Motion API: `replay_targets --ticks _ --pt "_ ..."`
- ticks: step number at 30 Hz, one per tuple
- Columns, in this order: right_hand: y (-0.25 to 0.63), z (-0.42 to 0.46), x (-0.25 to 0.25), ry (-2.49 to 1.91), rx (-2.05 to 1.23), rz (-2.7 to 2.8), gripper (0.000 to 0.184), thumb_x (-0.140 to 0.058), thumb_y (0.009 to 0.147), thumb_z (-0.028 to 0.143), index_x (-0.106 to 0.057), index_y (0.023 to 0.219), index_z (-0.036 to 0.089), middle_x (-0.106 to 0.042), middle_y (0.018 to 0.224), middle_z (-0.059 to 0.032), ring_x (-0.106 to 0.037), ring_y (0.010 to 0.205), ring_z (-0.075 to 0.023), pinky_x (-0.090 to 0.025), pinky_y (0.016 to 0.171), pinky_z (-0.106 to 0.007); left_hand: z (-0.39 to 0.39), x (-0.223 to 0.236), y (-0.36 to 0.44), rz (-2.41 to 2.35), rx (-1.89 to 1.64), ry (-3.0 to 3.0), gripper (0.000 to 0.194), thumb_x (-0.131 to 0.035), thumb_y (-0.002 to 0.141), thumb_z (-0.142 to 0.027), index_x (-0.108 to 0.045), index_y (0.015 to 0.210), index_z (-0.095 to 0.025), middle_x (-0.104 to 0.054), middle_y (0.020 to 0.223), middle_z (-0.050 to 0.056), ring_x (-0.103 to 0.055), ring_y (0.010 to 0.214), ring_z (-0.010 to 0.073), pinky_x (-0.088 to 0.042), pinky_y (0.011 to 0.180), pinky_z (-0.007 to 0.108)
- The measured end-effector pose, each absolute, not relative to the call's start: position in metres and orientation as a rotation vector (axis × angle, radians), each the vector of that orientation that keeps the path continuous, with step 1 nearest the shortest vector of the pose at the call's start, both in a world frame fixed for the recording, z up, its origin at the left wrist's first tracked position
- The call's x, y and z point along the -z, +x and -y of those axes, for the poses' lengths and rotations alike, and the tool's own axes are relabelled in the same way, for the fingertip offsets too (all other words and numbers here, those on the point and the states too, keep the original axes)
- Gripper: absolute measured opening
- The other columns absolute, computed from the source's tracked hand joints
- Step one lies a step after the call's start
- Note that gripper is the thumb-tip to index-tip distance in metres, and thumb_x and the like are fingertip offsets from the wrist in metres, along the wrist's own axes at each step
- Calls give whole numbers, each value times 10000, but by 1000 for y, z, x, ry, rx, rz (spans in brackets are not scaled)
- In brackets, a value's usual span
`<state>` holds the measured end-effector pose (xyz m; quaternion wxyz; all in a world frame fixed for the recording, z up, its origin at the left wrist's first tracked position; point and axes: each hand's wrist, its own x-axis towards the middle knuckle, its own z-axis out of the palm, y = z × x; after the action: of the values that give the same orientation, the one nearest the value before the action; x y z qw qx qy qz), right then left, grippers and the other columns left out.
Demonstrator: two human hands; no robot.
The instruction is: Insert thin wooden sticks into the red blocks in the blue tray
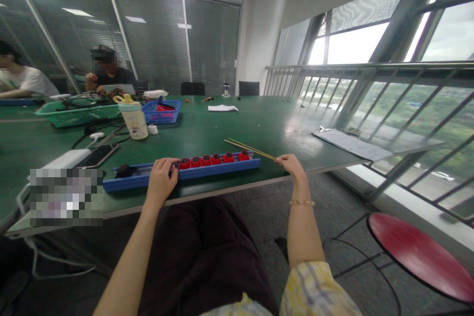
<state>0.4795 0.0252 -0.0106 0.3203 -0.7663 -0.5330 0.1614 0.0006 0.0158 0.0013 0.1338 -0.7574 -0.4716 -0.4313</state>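
Observation:
A long, narrow blue channel tray lies along the table's near edge, holding a row of several small red blocks with dark tops, such as this red block. My left hand is closed over the tray, just left of the row, with curled fingertips by the leftmost block. Whether a small piece is also between those fingers is hidden. At the tray's left end sits a dark object. My right hand, beyond the tray's right end, pinches two thin yellowish sticks by their ends; they reach left behind the tray.
Left on the green table are a phone, a white power strip, a cup, a green basket and a blue basket. Papers lie right, a red stool below. Two people sit across.

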Motion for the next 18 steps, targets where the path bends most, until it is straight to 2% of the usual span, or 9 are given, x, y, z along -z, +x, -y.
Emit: replay_targets --ticks 7,13,18 --pt "489 -32 21 -2037 -388 1429 233 -552 844 186 -779 840 131 -670 651 -47 -587 629 -144 -380 603 -234 -18 1 -1 1371 1235 -2199 238 -432 905 -210 -628 1039 -201 -664 1026 79 -573 1013 254 -469 955 416" --pt "495 -34 26 -1887 -402 1514 264 -558 814 182 -782 953 174 -656 600 -15 -602 614 -148 -413 624 -245 -19 2 -2 1365 1241 -2199 233 -437 904 -210 -632 1031 -201 -665 1023 77 -569 1007 255 -469 950 413" --pt "493 -33 25 -1928 -396 1506 263 -557 823 186 -781 958 161 -649 584 -17 -583 584 -145 -395 593 -247 -17 1 -1 1359 1253 -2194 239 -430 904 -209 -634 1029 -194 -662 1013 85 -557 1000 258 -468 936 410"
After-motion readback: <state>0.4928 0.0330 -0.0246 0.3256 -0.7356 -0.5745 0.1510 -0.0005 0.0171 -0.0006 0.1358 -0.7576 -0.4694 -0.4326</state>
